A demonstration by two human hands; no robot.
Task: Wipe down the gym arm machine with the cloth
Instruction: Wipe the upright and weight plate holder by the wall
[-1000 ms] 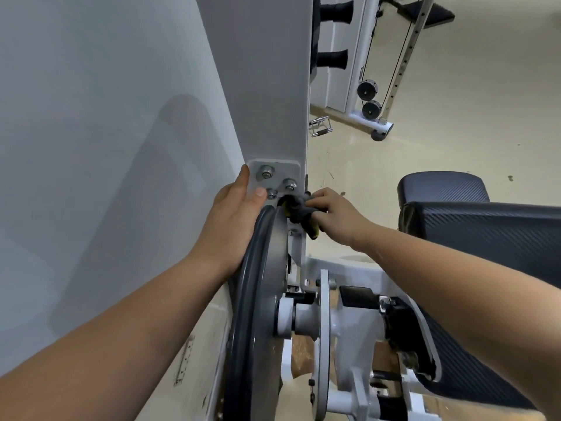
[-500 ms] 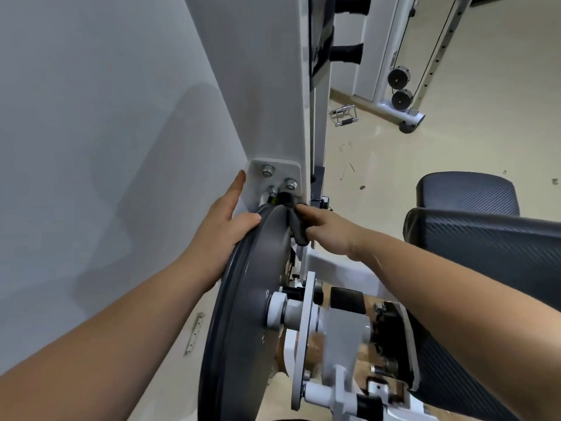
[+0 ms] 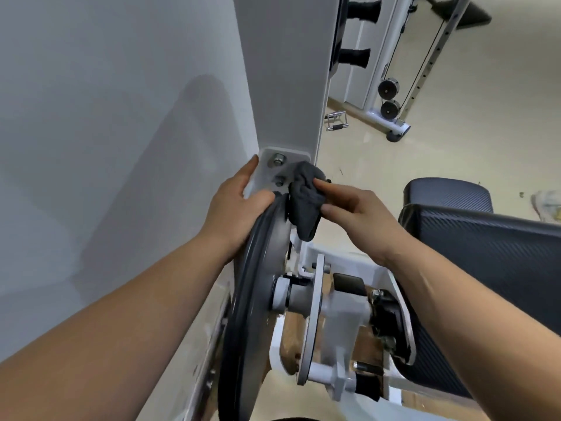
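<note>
1. Two bare hands work at the top of the gym arm machine (image 3: 334, 305), where its white column (image 3: 285, 86) meets a bolted bracket plate (image 3: 267, 174).
2. Left hand (image 3: 233, 205): the palm lies against the upper rim of the grey pulley wheel (image 3: 255, 284). The thumb curls over the rim, so the hand holds the wheel. The fingers reach straight up along the left edge of the bracket plate.
3. Right hand (image 3: 355, 214): the forefinger and thumb pinch the cloth (image 3: 305, 205). The other fingers are curled behind.
4. Cloth: dark grey and bunched. Its upper part presses on the lower right corner of the bracket plate, just right of two bolts (image 3: 277, 161). Its lower end hangs over the top edge of the pulley wheel face.
5. Pulley wheel: upright, seen edge-on, on a short axle that joins it to the white frame at the right.
6. Black padded rest (image 3: 485, 238): at the right edge of the machine, under the right forearm.
7. Surroundings: a pale wall (image 3: 106, 117) is close on the left. On the beige floor (image 3: 455, 147) beyond, a metal cable handle (image 3: 335, 120) lies near a white cable station (image 3: 391, 95).
</note>
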